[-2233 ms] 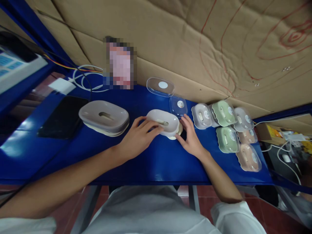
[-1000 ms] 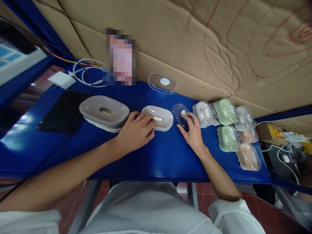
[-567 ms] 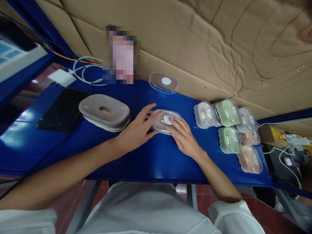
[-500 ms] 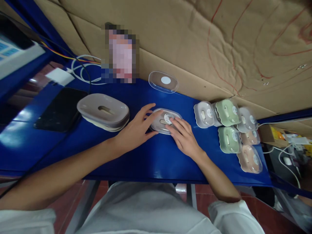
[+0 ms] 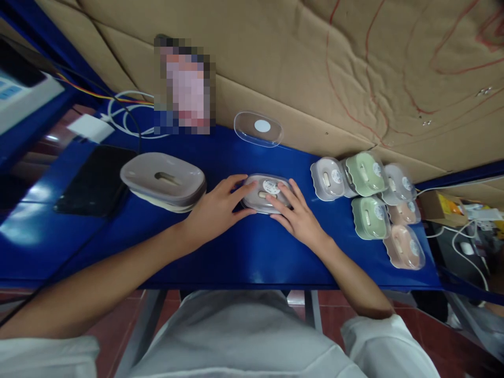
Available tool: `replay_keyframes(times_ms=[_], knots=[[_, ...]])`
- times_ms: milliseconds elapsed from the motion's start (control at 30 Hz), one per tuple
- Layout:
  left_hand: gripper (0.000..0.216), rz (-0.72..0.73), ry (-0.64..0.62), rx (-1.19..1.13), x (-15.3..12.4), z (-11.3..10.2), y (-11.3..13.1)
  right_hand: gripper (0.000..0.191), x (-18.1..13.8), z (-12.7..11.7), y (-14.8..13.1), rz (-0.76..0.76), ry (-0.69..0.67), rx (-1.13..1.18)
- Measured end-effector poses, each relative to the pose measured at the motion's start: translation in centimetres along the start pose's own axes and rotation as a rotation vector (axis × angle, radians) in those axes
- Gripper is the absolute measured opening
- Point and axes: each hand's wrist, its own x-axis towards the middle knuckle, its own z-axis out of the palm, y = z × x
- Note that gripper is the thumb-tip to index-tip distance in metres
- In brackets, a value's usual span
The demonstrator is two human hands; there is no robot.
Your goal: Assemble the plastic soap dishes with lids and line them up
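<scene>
A small grey oval soap dish (image 5: 264, 192) with a clear lid on it sits in the middle of the blue table (image 5: 252, 252). My left hand (image 5: 214, 210) rests against its left end, fingers spread. My right hand (image 5: 297, 215) lies on its right side, fingers stretched flat over the clear lid, beside the lid's round white sticker. Neither hand lifts it.
A stack of larger grey and cream dishes (image 5: 163, 181) stands to the left. A spare clear lid (image 5: 258, 127) lies at the back against the cardboard wall. Several lidded dishes, green, grey and pink (image 5: 370, 197), cluster at the right. A black tablet (image 5: 94, 181) and white cables (image 5: 126, 115) lie far left.
My right hand picked up a clear lid from the right and set it over the grey dish. Both hands have since closed in on the covered dish.
</scene>
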Motion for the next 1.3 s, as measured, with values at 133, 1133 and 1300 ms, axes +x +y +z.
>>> replay_keyframes(times_ms=[133, 1133, 1300], knots=[[0.057, 0.027, -0.023, 0.109, -0.3, 0.0, 0.2, 0.084, -0.5, 0.4, -0.1, -0.009, 0.039, -0.080], [0.040, 0.121, -0.022, 0.151, 0.0, -0.9, 2.3, 0.055, -1.2, -4.0, 6.0, 0.680, 0.501, -0.554], [0.030, 0.177, -0.013, 0.172, -0.2, -0.8, 2.4, 0.070, -1.4, -3.5, 6.6, 0.632, 0.416, -0.591]])
